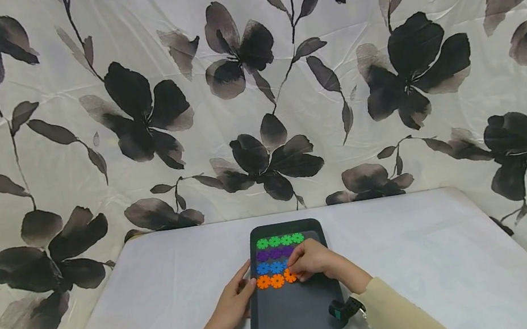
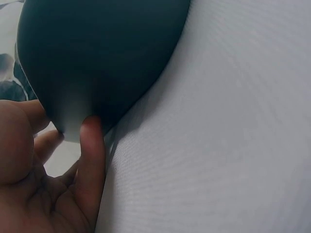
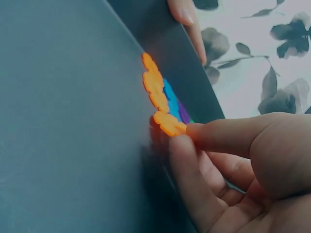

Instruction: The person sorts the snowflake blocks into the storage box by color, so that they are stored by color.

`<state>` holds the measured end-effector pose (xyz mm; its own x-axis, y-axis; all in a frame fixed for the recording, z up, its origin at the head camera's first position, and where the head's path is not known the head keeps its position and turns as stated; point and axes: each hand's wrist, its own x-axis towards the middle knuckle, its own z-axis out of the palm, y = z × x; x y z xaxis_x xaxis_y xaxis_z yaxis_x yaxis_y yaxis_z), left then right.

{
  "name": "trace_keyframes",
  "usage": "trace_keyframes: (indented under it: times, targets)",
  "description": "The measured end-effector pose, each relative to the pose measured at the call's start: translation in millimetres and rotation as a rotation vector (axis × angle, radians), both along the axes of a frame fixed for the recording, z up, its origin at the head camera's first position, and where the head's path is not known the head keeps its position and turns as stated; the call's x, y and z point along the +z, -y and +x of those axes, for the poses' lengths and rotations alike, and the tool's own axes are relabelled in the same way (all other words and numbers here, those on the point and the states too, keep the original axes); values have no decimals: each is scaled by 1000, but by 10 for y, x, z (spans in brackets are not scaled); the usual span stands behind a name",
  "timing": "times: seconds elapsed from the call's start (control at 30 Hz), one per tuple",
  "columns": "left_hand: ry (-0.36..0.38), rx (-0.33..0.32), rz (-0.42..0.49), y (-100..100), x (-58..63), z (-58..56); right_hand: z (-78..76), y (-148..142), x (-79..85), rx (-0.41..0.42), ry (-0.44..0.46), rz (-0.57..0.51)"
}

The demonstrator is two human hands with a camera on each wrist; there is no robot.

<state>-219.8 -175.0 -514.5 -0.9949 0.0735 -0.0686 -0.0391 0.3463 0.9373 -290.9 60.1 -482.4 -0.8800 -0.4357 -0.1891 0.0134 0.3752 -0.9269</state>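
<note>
A dark grey tray (image 1: 297,314) holds rows of flower-shaped plastic discs. My right hand (image 1: 311,257) pinches an orange flower-shaped disc (image 3: 170,125) between thumb and forefinger, right at the end of the orange row. Two more orange discs (image 1: 277,281) lie to its left. Beyond them come blue discs (image 1: 262,269), then purple discs (image 1: 262,255), then green discs (image 1: 274,241) at the far end; the right hand hides part of the middle rows. My left hand (image 1: 235,298) rests against the tray's left side, its fingertips touching the rim and outer wall.
The tray stands on a white-covered table (image 1: 178,281). Its near half shows bare grey floor, and a raised rim runs all round. Behind the table hangs a floral cloth (image 1: 254,103). A black wrist strap (image 1: 347,309) on the right arm overlaps the tray's right edge.
</note>
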Motion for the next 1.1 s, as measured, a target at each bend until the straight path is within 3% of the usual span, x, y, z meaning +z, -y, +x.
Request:
trace_keyframes:
  times: [0.47,1.1]
  targets:
    - [3,-15,13,6,13,7,19,27,-55,-14,-30,80]
    - [-2,-15,25,14,14,7,16,7,-49,-17,-28,94]
